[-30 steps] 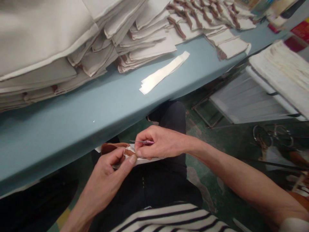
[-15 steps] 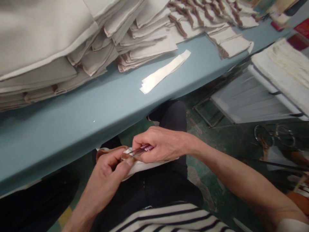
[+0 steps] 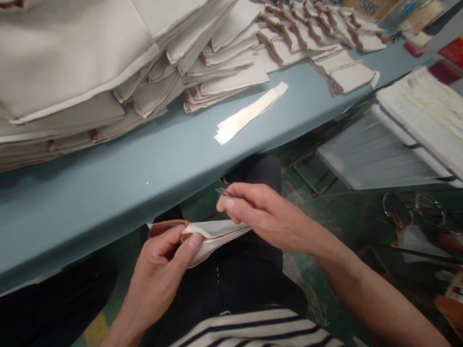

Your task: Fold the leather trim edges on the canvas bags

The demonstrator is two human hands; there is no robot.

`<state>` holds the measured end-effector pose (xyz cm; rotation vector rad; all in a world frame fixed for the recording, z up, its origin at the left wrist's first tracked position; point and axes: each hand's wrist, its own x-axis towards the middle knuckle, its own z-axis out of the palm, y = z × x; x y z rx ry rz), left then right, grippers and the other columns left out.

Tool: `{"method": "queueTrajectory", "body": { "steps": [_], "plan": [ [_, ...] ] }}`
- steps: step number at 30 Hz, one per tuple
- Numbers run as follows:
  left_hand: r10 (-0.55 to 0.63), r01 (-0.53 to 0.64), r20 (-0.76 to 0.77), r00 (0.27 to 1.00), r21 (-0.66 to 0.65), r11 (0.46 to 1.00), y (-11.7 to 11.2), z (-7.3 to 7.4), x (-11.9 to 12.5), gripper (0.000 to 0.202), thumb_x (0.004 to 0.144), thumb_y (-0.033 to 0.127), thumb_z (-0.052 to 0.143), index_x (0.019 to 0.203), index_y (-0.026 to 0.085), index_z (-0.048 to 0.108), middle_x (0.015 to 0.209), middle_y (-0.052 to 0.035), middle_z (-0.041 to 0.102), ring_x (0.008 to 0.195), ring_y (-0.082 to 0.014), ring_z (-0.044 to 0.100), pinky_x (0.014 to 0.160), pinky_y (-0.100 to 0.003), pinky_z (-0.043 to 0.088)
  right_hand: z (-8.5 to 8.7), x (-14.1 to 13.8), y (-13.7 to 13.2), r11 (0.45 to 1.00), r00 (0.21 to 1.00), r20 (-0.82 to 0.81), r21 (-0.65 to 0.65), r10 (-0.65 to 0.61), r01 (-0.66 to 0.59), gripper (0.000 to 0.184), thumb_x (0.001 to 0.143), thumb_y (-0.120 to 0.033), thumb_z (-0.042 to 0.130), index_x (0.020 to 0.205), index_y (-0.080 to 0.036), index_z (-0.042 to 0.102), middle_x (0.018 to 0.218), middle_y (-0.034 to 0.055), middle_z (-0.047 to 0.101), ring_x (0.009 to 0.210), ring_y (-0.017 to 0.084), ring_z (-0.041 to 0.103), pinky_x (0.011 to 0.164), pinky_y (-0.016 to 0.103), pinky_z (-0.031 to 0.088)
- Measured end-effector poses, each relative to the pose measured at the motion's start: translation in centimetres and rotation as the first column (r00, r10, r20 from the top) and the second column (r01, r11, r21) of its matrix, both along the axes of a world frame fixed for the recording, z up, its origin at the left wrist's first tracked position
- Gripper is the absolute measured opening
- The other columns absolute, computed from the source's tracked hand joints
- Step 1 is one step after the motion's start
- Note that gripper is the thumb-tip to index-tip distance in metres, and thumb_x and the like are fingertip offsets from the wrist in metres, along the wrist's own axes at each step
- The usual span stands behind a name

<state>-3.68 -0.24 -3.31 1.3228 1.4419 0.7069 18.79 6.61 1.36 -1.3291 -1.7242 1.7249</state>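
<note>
My left hand (image 3: pixel 162 270) pinches a sewn cream piece with brown edging (image 3: pixel 213 233) between thumb and fingers, above my lap. The piece looks like fabric or leather; a brown strip curls at its left end. Closed around a small pair of thread snips (image 3: pixel 224 192), my right hand (image 3: pixel 253 207) is up and to the right of the seam. Only the narrow dark tips of the snips stick out past the fingers; the handle is hidden in the palm. The right end of the cream piece passes behind my right hand.
A blue-covered table (image 3: pixel 119 168) runs along the front. On it are stacked cream pieces (image 3: pixel 79 58), white strips (image 3: pixel 249 113) and rows of brown-edged pieces (image 3: pixel 307 24). To the right stands a rack with white material (image 3: pixel 427 115). Large scissor-like rings (image 3: pixel 398 212) show below it.
My right hand has pulled the snips away from the seam, up and to the right. My left hand keeps its pinch on the cream piece. The view has shifted slightly.
</note>
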Motion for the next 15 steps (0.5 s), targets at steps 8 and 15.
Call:
{"method": "queueTrajectory", "body": {
  "steps": [8, 15],
  "plan": [
    [0.071, -0.062, -0.123, 0.99, 0.079, 0.995, -0.8, -0.3, 0.4, 0.036, 0.101, 0.043, 0.063, 0.075, 0.022, 0.074, 0.071, 0.0006, 0.065, 0.064, -0.0165, 0.057, 0.059, -0.026, 0.045, 0.3, -1.4, -6.9, 0.707, 0.876, -0.417, -0.694, -0.241, -0.135, 0.047, 0.099, -0.07, 0.053, 0.099, -0.022, 0.053, 0.062, -0.0048, 0.062, 0.042, 0.008, 0.047, 0.046, 0.019, 0.039],
    [0.095, -0.077, -0.153, 0.984, 0.119, 0.99, -1.4, 0.2, 1.6, 0.042, 0.101, 0.04, 0.062, 0.062, 0.023, 0.059, 0.062, 0.0039, 0.054, 0.057, -0.0141, 0.049, 0.056, -0.026, 0.04, -0.9, -2.6, -6.6, 0.703, 0.863, -0.44, -0.694, -0.247, -0.153, 0.04, 0.099, -0.063, 0.053, 0.1, -0.024, 0.05, 0.066, -0.004, 0.066, 0.04, 0.008, 0.049, 0.043, 0.018, 0.038]
  ]
}}
